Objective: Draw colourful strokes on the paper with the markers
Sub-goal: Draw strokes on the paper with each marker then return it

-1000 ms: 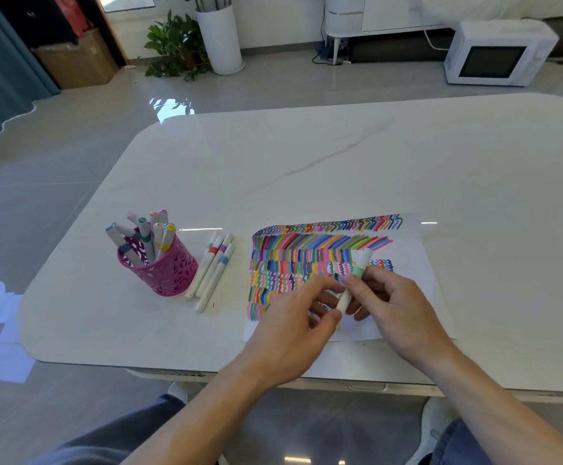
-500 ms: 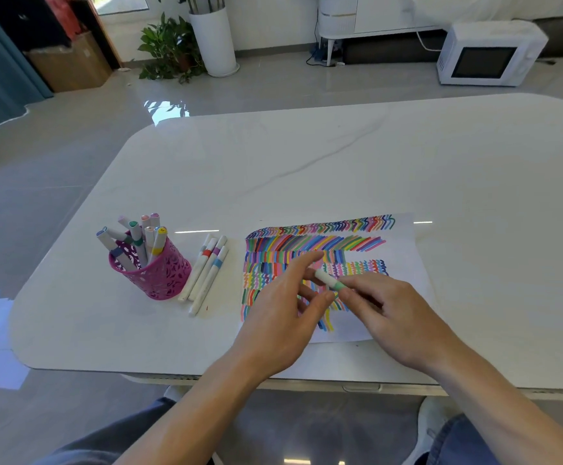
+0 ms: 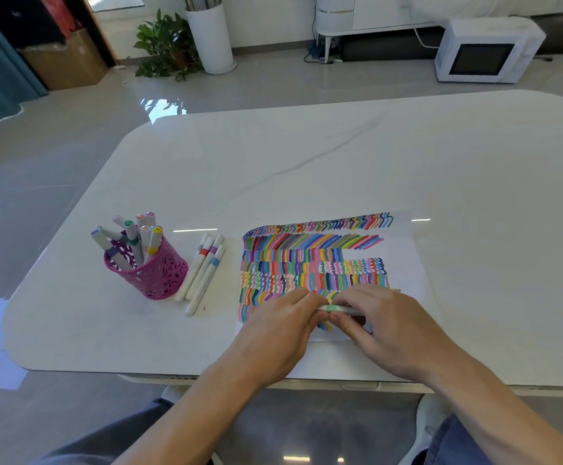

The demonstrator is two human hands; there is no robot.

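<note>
While both hands meet over the lower part of the paper (image 3: 404, 256), a pink perforated cup (image 3: 159, 276) stands on the white table (image 3: 340, 156) at about nine o'clock from the sheet, well apart from it. It is the one container on the table and holds a bunch of capped markers (image 3: 139, 239) leaning outward; seven caps can be counted, among them blue-grey, green, pink, purple and yellow, though others may be hidden behind them. Just beside the cup, at its three o'clock, three loose markers (image 3: 203, 270) lie side by side on the table with red, purple and blue bands. One sheet of paper lies there, filled with several rows of coloured strokes. One green-banded marker (image 3: 335, 308) lies nearly level just above the sheet's six o'clock area. The left hand (image 3: 280, 333) pinches its left end with curled fingers, and the right hand (image 3: 390, 330) grasps its body from the other side, the fingertips of the two hands almost touching. Whether the cap is on cannot be told. Beyond the table, on the floor, are one white microwave (image 3: 484, 52) at one o'clock and one potted plant (image 3: 166, 45) at eleven.
</note>
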